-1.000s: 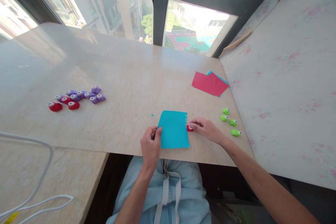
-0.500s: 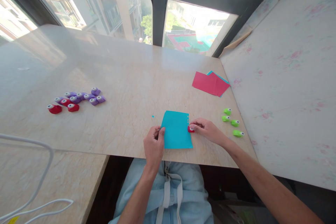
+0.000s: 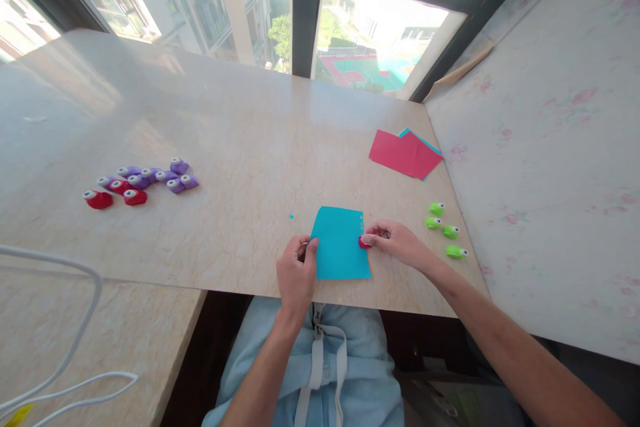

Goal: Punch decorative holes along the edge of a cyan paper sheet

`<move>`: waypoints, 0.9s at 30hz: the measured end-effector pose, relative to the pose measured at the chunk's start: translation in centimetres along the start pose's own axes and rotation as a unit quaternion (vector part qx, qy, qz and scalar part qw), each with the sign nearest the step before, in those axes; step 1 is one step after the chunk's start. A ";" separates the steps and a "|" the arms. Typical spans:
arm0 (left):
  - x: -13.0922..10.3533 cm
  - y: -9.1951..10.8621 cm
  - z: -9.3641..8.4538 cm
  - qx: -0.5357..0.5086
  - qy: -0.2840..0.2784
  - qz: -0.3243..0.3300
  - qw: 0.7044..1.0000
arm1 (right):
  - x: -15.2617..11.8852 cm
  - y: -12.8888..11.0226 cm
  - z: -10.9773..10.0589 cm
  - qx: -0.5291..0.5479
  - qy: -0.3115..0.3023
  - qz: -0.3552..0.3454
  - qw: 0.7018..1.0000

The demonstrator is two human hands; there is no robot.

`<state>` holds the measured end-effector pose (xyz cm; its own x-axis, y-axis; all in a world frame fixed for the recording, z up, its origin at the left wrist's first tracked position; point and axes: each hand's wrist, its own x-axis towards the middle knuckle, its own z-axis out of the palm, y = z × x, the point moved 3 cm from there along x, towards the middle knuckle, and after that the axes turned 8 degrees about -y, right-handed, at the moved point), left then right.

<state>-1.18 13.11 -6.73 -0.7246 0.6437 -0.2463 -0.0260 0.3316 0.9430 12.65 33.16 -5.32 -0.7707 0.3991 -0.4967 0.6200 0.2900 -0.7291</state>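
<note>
My left hand [image 3: 299, 271] pinches the left edge of a blue sheet of paper [image 3: 341, 247] between thumb and fingers. At the sheet's right edge, my right hand [image 3: 393, 241] is closed on a small red craft punch [image 3: 364, 243], thumb pressed on its top. The punch sits over the paper's edge, partly hidden by the fingers. Just above it, a short column of small punched holes [image 3: 361, 221] runs along that edge. A tiny blue scrap [image 3: 291, 217] lies to the left of the sheet.
Purple punches [image 3: 176, 185] and red punches [image 3: 99, 199] cluster on the left of the marble-patterned table [image 3: 240, 233]. Several green punches [image 3: 456, 251] stand at the right, near the flowered wall. Red paper [image 3: 395, 150] lies over blue behind them. A white cable [image 3: 90, 320] loops at lower left.
The view has shifted slightly. The red punch sits a little lower relative to the holes, and another hole shows above it; my right thumb now covers its top. My left hand still holds the paper.
</note>
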 end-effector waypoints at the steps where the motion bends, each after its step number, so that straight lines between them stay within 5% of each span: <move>1: 0.0 0.0 0.0 -0.003 -0.001 -0.001 1.000 | 0.0 0.0 -0.1 -0.003 0.001 0.007 1.000; 27: -0.1 0.3 0.0 -0.001 0.009 -0.017 1.000 | 1.5 0.1 0.6 -0.038 -0.012 0.031 0.999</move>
<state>-1.14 13.13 -6.44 -0.7352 0.6200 -0.2740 -0.0524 0.3510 0.9349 11.42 33.29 -6.41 -0.7339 0.3975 -0.5508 0.6746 0.3316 -0.6595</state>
